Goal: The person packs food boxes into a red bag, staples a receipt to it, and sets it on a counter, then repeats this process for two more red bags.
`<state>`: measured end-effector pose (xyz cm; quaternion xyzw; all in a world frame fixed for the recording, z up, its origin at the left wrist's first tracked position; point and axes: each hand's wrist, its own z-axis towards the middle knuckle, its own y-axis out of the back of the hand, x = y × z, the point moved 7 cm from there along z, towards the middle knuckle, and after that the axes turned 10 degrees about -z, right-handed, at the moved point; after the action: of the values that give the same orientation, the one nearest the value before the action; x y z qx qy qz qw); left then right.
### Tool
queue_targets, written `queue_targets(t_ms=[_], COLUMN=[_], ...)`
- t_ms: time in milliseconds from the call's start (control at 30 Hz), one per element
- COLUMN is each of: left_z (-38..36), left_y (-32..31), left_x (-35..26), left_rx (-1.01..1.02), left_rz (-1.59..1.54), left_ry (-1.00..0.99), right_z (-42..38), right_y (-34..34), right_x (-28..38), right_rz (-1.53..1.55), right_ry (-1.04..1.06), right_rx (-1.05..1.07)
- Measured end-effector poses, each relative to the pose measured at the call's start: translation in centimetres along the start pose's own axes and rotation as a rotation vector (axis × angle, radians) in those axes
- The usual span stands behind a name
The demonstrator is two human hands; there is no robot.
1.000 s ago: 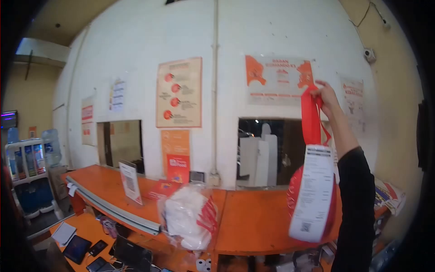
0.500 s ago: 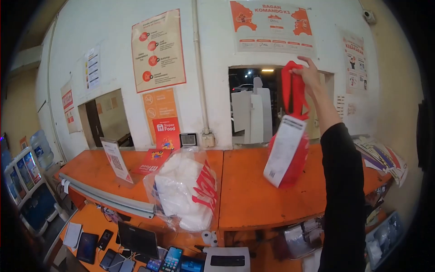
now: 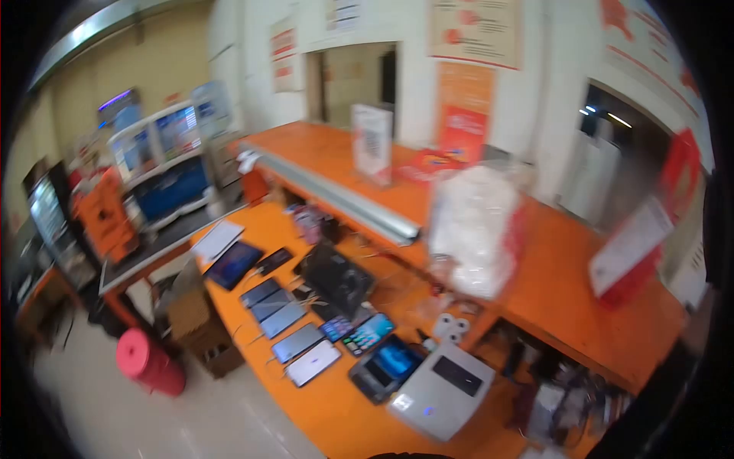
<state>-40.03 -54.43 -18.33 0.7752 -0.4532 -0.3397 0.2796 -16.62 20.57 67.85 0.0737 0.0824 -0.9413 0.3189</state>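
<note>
The red plastic bag with a white printed label (image 3: 638,249) is being lowered towards the orange counter (image 3: 550,298) beneath it, held high half a second ago; the right hand is being cut off at the frame edge, so its grip cannot be told; the left hand is not being shown.

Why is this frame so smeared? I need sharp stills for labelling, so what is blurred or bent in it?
Head view: motion blur smears everything, worst on the red bag at right and the clear bag; fisheye bends the orange counter; corners are black; the phones stay legible.
</note>
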Motion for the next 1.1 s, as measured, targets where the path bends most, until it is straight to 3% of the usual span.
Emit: queue_targets(t_ms=[33,100,133,200,233,333,367,433,500,600,667,733,833,933,967,1000,1067,1100], left_z=[-0.2,0.2,1.2,3.1,4.9,10.9,11.9,13.1,12.1,9.7,9.0,7.8,7.8,6.4,4.9,1.6,2.2,-1.8], left_y=[0.1,4.2,7.0,13.2,15.6,21.1,22.6,25.3,26.3,26.7,25.6,24.0,22.5,23.6,23.2,24.3,20.1,19.6], left_x=[1.4,-0.1,-1.3,-5.5,-7.4,-13.4,-16.0,-22.0,-28.5,-36.7,-40.9,-45.6,-51.5,-54.4,-54.5,-53.9,-53.7,-51.8], left_rx=[-0.109,-0.515,-0.709,-0.899,-0.916,-0.882,-0.925,-0.952,-0.760,-0.523,-0.449,-0.438,-0.528,-0.616,-0.646,-0.598,-0.545,-0.554], left_rz=[-0.049,-0.265,-0.455,-0.638,-0.736,-0.959,-1.017,-0.839,-0.729,-0.629,-0.526,-0.393,-0.199,-0.140,-0.118,-0.098,-0.323,-0.410], left_ry=[-0.012,-0.145,-0.176,-0.307,-0.340,-0.493,-0.608,-0.855,-1.054,-1.267,-1.348,-1.434,-1.461,-1.302,-1.525,-1.492,-1.768,-1.859], right_z=[-0.9,-4.5,-6.8,-14.2,-17.2,-18.9,-21.1,-27.3,-34.3,-44.7,-49.3,-51.4,-56.3,-55.4,-54.8,-54.6,-53.1,-51.3], right_y=[4.3,9.8,11.5,12.0,11.8,13.0,11.5,9.3,8.1,10.5,14.5,19.1,23.7,28.6,30.9,33.6,40.2,44.3], right_x=[4.6,9.7,13.3,19.5,23.3,38.7,42.4,48.9,54.7,62.3,66.2,67.5,64.0,57.0,54.6,51.8,45.4,42.2], right_rz=[0.251,0.425,0.013,-0.002,0.404,1.020,1.076,1.154,1.228,1.283,1.228,1.291,1.089,0.560,0.499,0.408,0.079,-0.084], right_ry=[-0.116,-0.137,-0.249,-0.250,-0.148,0.348,0.275,0.120,-0.155,-0.630,-0.283,-0.227,-0.424,-0.637,-0.751,-0.850,-0.990,-1.036], right_rx=[-0.068,-0.285,-0.156,0.122,0.255,0.470,0.703,0.973,1.329,1.549,1.713,1.933,1.913,1.911,1.771,1.626,1.541,1.353])
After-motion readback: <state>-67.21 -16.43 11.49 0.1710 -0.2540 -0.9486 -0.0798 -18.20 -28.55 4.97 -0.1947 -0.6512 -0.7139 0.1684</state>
